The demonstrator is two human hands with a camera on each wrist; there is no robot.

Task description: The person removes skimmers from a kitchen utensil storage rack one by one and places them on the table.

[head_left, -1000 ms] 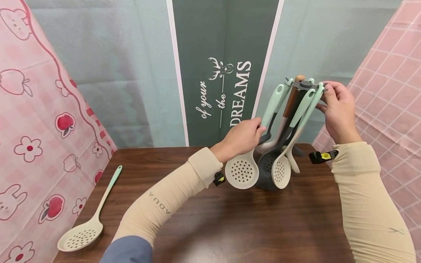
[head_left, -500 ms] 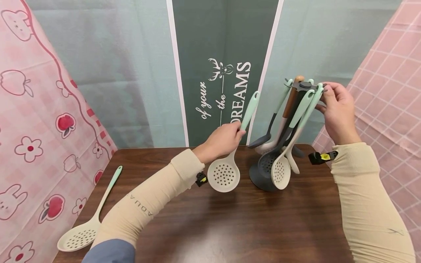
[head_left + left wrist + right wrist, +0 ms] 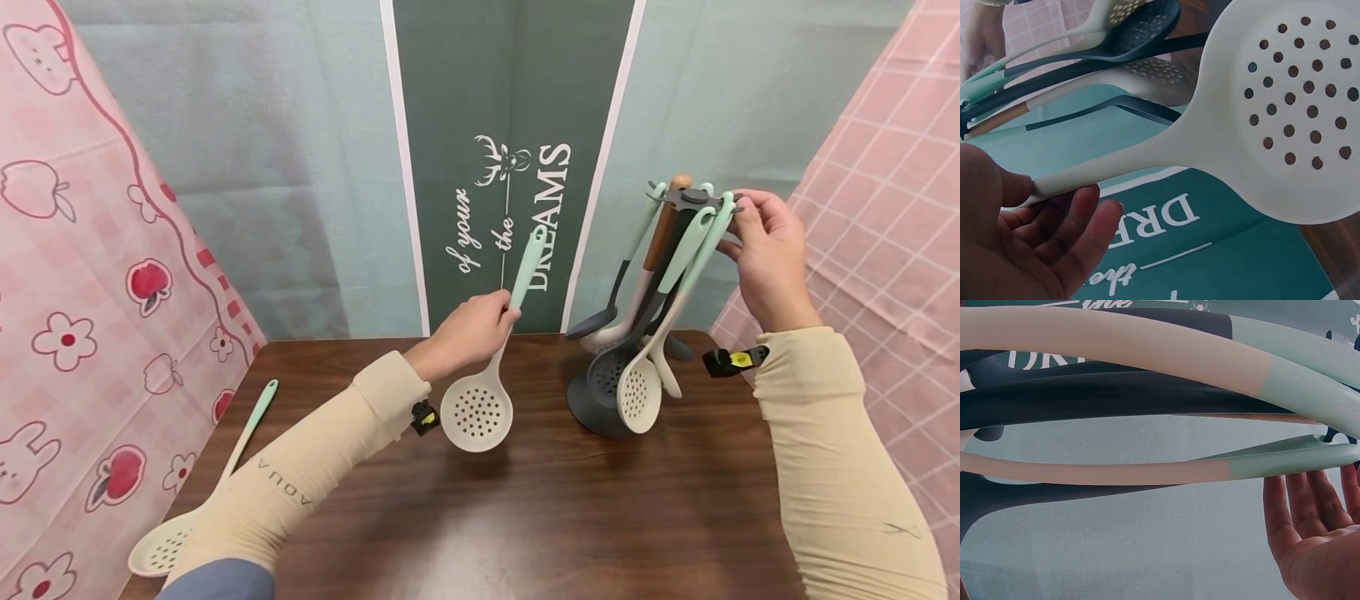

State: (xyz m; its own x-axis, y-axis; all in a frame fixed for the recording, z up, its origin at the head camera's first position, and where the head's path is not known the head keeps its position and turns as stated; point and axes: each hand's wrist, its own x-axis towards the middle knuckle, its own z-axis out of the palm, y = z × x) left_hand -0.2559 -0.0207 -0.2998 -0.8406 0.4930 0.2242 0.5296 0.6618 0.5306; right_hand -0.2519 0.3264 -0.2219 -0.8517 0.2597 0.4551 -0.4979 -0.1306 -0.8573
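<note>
My left hand (image 3: pixel 471 329) grips a cream skimmer (image 3: pixel 477 412) by its handle, held up over the table left of the utensil stand (image 3: pixel 588 410). In the left wrist view, the thumb and curled fingers pinch the skimmer's neck (image 3: pixel 1110 161), and its round perforated head is at the right. My right hand (image 3: pixel 772 258) holds the top of the stand at a hook end on the right. Its fingertips touch a mint handle (image 3: pixel 1297 461) in the right wrist view; its thumb is out of that view. Hanging there are a cream perforated ladle (image 3: pixel 640 398) and several other utensils.
A second cream slotted utensil (image 3: pixel 163 546) with a mint handle lies at the table's left, partly covered by my left sleeve. Dark ladle and spoon heads hang low around the stand. A printed cloth (image 3: pixel 337 167) hangs behind the brown wooden table (image 3: pixel 525 517).
The skimmer in my left hand has moved left and slightly down, away from the stand. My left forearm now covers part of the utensil on the table. The right hand stays in place.
</note>
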